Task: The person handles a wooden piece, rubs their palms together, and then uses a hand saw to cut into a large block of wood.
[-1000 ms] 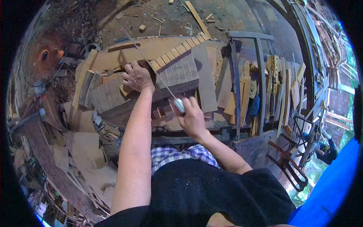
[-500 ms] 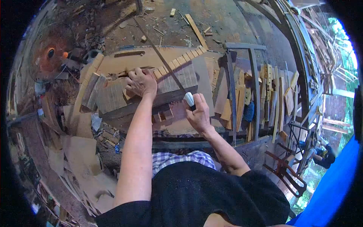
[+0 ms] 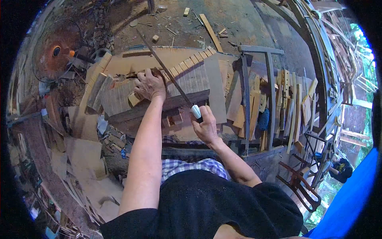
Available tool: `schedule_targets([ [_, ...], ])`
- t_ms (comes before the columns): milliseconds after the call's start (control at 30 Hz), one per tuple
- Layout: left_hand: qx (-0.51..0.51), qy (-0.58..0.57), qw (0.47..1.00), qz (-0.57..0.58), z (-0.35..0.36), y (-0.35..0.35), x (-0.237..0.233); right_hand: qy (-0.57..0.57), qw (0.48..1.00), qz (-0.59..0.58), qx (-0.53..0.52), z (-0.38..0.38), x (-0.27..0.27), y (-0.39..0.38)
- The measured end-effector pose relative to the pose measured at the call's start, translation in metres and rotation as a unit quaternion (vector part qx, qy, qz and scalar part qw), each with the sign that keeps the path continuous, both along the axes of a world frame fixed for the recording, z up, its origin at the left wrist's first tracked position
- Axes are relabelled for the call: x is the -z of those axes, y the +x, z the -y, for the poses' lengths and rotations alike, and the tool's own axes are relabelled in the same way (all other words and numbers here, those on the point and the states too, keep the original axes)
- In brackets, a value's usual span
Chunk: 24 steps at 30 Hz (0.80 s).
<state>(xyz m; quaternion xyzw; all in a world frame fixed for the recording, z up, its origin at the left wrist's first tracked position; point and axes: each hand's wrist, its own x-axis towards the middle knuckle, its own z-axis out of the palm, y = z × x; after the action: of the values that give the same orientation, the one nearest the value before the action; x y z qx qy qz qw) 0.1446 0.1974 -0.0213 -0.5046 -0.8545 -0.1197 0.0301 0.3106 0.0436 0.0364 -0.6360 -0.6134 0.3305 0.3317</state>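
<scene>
A messy bench point(image 3: 181, 133) holds a big wood block point(image 3: 191, 77). A long saw point(image 3: 169, 74) lies slanted across the top of the block, and its white handle sticks out past the block's near edge. The right hand point(image 3: 207, 128) is shut tight round that handle. The left hand point(image 3: 149, 85) presses on the block's left part, fingers curled over it, just beside the blade.

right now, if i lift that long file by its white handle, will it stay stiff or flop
Probably stiff: the file runs dead straight from the white handle in the right hand across the wood block, no sag showing. Likely front-heavy, since the blade is long and the only grip is at one end.
</scene>
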Motion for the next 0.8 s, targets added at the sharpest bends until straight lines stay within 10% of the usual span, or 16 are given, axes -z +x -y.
schedule_targets([
  [800, 0.026, -0.013, 0.999, -0.02, 0.001, 0.002, -0.007, -0.008, 0.999, 0.042, -0.031, -0.012, -0.004, -0.018],
])
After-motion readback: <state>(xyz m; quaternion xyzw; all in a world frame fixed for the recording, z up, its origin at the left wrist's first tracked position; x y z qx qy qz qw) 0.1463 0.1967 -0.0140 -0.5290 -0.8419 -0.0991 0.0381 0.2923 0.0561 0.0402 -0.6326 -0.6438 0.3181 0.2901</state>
